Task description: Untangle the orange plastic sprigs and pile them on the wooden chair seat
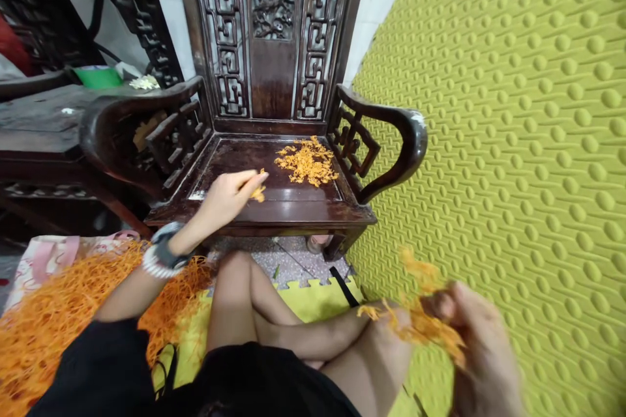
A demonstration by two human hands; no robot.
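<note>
Over the front of the dark wooden chair seat (229, 159), my left hand (227, 197) is closed on a small orange curly piece (257, 193) that pokes out below its fingertips. My right hand (482, 339) is at the lower right, smeared by motion, with its fingers closed on a bunch of orange curly pieces (423, 322). Strands of this bunch hang out in front of my knee. On the right of the seat lies a loose pile of similar orange curly pieces (310, 161).
A large heap of orange curly strands (98, 293) spills beside a white and pink bag (51, 260) at my left. The chair's right armrest (411, 143) curves forward beside a yellow bumpy mat wall (513, 143). A green container (98, 76) stands on dark furniture at far left.
</note>
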